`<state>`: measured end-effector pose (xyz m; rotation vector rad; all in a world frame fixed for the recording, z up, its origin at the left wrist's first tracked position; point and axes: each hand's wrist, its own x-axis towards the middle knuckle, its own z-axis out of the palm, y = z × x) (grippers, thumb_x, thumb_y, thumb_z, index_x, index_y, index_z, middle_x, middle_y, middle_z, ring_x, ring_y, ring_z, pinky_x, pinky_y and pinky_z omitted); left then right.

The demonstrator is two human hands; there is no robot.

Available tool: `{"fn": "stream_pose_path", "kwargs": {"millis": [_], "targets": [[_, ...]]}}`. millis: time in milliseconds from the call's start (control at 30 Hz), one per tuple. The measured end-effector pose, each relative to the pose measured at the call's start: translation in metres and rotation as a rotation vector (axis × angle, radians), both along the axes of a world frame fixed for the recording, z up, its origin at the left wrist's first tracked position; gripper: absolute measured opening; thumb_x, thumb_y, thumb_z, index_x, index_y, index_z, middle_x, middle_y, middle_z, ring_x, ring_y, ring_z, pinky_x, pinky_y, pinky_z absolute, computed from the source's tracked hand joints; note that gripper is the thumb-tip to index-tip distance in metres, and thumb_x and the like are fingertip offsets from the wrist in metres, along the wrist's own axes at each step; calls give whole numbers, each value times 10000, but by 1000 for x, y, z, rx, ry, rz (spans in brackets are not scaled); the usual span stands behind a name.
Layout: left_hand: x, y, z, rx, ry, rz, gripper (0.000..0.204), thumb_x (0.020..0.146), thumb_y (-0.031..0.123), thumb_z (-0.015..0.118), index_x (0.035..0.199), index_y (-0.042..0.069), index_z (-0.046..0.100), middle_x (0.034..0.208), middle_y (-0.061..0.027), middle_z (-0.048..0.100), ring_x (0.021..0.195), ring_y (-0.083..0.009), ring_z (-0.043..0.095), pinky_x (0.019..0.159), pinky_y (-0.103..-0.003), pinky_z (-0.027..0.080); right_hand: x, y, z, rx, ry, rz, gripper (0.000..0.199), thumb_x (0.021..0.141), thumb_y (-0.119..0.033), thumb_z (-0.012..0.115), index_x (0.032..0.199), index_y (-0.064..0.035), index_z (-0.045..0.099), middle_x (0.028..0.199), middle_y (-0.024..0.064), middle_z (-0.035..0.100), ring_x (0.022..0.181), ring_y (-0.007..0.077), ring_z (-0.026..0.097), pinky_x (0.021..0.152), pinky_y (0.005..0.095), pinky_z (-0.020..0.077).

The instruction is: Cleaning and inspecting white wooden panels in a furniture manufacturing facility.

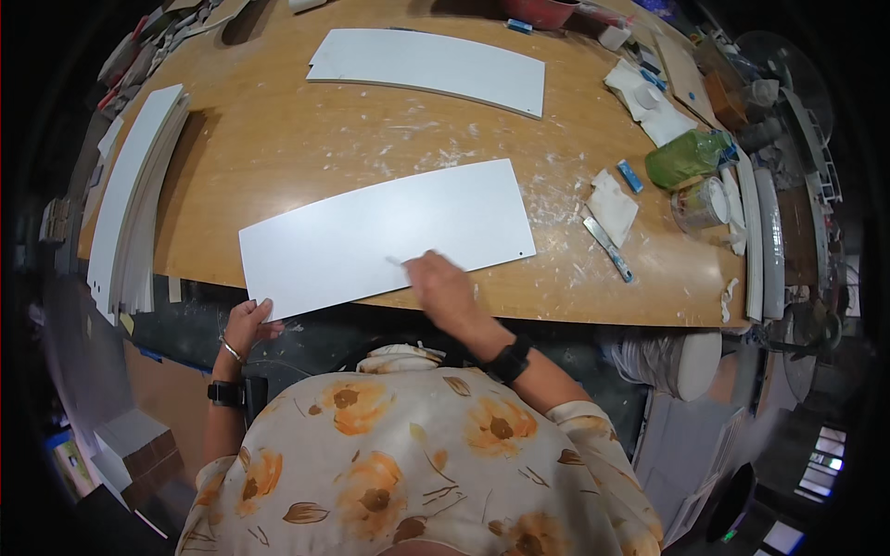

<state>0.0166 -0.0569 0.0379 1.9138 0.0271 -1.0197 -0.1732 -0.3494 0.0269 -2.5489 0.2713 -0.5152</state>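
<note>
A long white panel (371, 227) with a small hole near its right end lies tilted on the wooden table, its near left corner jutting past the front edge. At that corner my left hand (247, 324) grips the panel, thumb on top and fingers at the edge. Over the panel's near edge, right of its middle, my right hand (448, 292) is closed, slightly blurred. A small pale tip (395, 262) pokes out from its fingers above the white surface; what kind of thing it is cannot be made out.
Another white panel (426, 69) lies at the table's far side, and a stack of panels (134, 195) stands at the left. On the right are a flat scraper (608, 248), a white cloth (612, 206), a blue block (630, 176), a green bottle (688, 157) and a can (700, 204).
</note>
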Motion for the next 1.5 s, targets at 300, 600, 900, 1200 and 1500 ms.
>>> {"fn": "stream_pose_path", "kwargs": {"millis": [300,600,900,1200,1500], "targets": [[9,3,-5,-83,-18,-23,349,812,334,566,845,-12,552,726,-108,608,613,-173,616,519,-253,499,-81,-156,18,-12,204,-810,169,725,-97,520,831,-7,615,753,178,600,684,317,582,610,363,455],[19,1,-11,-72,6,-25,315,823,299,556,854,-14,550,732,-101,611,605,-176,618,510,-251,502,54,-31,-4,-8,56,-197,71,778,-115,511,802,-74,563,744,105,541,725,285,552,612,384,466],[16,0,-7,-73,-2,-14,343,819,330,557,881,-7,554,733,-83,608,627,-159,616,547,-244,496,-24,-194,11,-40,101,-956,182,742,-165,538,825,-33,631,731,164,612,689,311,596,642,376,459],[8,-14,1,-74,86,77,369,825,317,562,879,-48,555,755,-129,616,635,-196,632,547,-255,513,75,-94,-1,-35,109,-568,152,750,-136,533,851,-51,611,806,157,575,737,321,568,651,397,456],[5,-9,-8,-215,128,88,345,836,323,554,876,-20,555,778,-86,609,656,-161,631,566,-231,515,186,117,-1,-63,-31,210,97,729,-68,501,806,-38,552,765,123,517,706,261,562,579,353,482]]}}
